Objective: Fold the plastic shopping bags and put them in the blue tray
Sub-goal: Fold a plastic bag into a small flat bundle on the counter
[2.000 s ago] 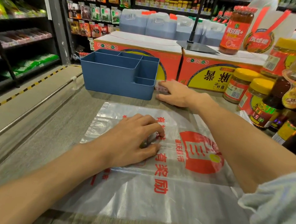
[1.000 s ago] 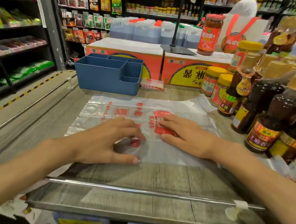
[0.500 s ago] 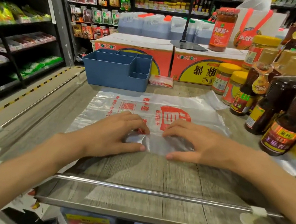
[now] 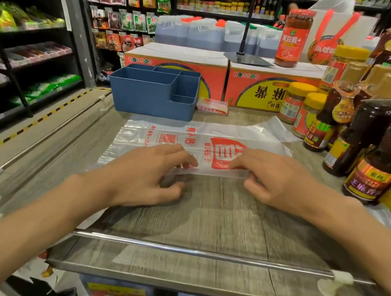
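Observation:
A clear plastic bag [image 4: 191, 138] with red print lies flat on the wooden counter [image 4: 216, 222], folded to a wide band. My left hand [image 4: 144, 175] and my right hand [image 4: 276, 181] sit side by side at its near edge. Each pinches that edge between fingers and thumb, and the edge is raised slightly off the wood. The blue tray [image 4: 151, 97] with several compartments stands behind the bag at the left. A small folded bag [image 4: 212, 106] lies on the counter against the tray's right side.
Dark sauce bottles [image 4: 376, 161] and yellow-lidded jars [image 4: 296, 102] crowd the counter's right side. Red cartons [image 4: 176, 68] wall off the back. A metal rail [image 4: 198, 252] runs along the front edge. An aisle with stocked shelves lies to the left.
My right hand came back from beside the tray to the bag. The bag's near part was folded over, so it now lies shorter and farther from me. Both hands now hold the new near edge.

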